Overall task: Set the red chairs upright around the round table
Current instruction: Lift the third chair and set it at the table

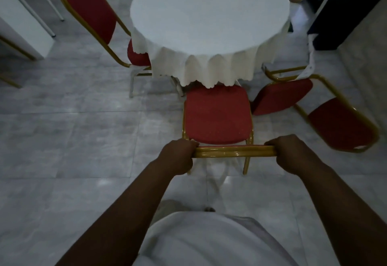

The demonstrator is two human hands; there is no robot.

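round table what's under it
The front of the middle chair's seat and part of the left chair's seat sit under the tablecloth hem; pale metal legs show below. The cloth hides the rest.

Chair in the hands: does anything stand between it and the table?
Nothing visible does. The left hand and right hand grip the chair by its rail; its seat reaches the tablecloth. A fallen chair lies to its right, not between.

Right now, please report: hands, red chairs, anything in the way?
Left hand, right hand grip gold top rail of middle red padded chair. It stands upright at white-clothed round table. Another red chair lies tipped over at right.
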